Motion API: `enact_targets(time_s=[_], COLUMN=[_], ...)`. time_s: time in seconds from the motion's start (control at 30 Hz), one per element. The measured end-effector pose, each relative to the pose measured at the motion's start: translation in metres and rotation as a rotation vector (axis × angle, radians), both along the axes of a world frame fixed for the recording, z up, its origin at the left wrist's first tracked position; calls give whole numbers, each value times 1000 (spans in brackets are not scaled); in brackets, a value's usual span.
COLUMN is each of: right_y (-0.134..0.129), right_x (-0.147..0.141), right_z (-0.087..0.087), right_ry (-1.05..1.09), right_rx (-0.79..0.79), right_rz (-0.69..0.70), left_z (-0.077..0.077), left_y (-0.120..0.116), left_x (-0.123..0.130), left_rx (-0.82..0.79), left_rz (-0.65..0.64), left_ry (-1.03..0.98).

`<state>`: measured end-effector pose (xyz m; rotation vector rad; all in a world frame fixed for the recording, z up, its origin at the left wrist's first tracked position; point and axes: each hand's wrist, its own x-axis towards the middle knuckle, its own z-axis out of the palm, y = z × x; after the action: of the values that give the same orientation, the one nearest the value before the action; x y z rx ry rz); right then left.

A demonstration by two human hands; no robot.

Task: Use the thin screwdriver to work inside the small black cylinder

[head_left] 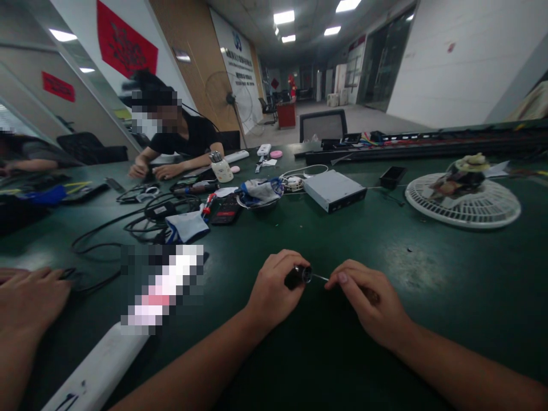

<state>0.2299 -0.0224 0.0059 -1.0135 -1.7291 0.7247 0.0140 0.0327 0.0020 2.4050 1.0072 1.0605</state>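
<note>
And here's the L hand [276, 290], fingers wrapped round a small dk cylinder [297, 277], its round end facing R, held just above the green table [363, 240], front & ctr. R hand [371, 299] grips a thin tool [320, 278], brownish handle in the palm, metal shaft pointing L at that round end; can't tell if tip touches or sits just short.

Over on the L, another person's hand [36, 294] rests near a blk cable [100, 281], w/ a long white device [100, 357] btwn it & the L forearm, its upper part pixelated. Farther back, L to R: white-blue cloth [188, 226], dk phone [226, 211], bowl [259, 204] w/ fabric in it, silver box [334, 190], then a white fan grille [464, 214] w/ parts piled on top. Across the table, a co-worker [184, 134] in a blk tee leans in, both hands low over sth dk, too small to ID.
</note>
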Motion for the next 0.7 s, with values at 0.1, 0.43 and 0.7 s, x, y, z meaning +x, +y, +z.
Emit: enact_targets(time_s=[0.1,0.43,0.7], right_y=[0,1,-3], right_x=[1,1,4], right_z=[-3,-7,-8], right_ry=[16,21,98], right_rx=[-25,-151,-127], right_rz=[63,72,-105], left_z=[1,-1,-2], left_y=[-1,0,1], left_x=[1,0,-1], left_rx=[11,43,88], left_rz=[3,-30,78], left_ry=[-1,27,74])
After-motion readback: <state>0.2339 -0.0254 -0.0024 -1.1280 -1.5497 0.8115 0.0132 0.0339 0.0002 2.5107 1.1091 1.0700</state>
